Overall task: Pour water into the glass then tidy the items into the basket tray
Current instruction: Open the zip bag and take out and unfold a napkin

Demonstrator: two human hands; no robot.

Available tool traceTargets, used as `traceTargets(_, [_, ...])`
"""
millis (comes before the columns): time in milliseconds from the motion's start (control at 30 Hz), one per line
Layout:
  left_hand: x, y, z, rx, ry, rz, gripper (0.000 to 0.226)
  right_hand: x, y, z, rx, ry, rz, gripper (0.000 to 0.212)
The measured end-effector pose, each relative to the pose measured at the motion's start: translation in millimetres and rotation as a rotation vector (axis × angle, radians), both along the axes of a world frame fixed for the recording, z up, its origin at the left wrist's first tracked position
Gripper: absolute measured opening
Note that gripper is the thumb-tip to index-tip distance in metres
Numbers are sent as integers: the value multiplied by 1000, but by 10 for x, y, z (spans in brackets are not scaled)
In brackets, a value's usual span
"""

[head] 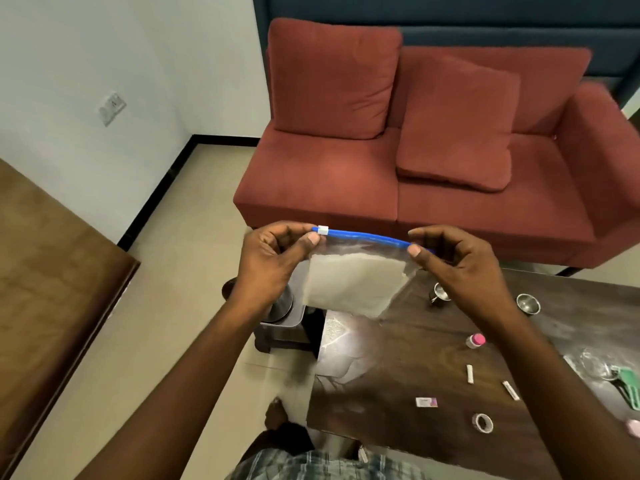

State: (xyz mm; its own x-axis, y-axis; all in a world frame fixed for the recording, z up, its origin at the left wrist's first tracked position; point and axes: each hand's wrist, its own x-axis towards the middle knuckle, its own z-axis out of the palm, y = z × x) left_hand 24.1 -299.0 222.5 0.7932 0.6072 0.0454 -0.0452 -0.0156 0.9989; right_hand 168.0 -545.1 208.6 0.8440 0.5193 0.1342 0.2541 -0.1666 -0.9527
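Holding a clear zip bag point(356, 271) up in the air with both hands, a person stands at the near corner of a dark wooden table point(398, 382) in front of a red sofa point(346, 161). The left hand point(273, 261) pinches the bag's top corner between thumb and fingers just beside the white slider point(322, 230), which sits at the left end of the blue zip strip point(367, 236). The right hand point(453, 261) pinches the opposite top corner, thumb pressed on the front of the plastic. A pale folded sheet point(353, 284) shows inside the bag. On the table behind and to the right, well apart from the bag, lie two small steel cups point(528, 303), one of them near the right hand, a little bottle with a pink cap point(475, 340), two white sticks point(470, 374), a small printed packet point(426, 402), a roll of tape point(482, 423), crumpled clear plastic point(594, 363) and a green tool point(632, 386) at the right edge. A steel container point(282, 304) stands on the floor under the left wrist, partly hidden. No basket tray can be made out, and whether any of the cups is the glass cannot be told.
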Motion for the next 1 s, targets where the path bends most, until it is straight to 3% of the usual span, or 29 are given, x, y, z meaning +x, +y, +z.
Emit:
traceTargets(167, [-107,-234,82,-17,-14,-21,10,-102,-33,244,-68,-65,90,17])
traceTargets(400, [-171,-215,217,52,-38,-56,13,-316,409,703,-183,-285,292,33])
traceTargets(633, [-286,-112,270,26,-99,-35,16,-409,894,836,-244,-476,381,15])
traceTargets(1000, [-446,94,153,27,-70,56,9,-452,1045,774,-280,-521,423,15])
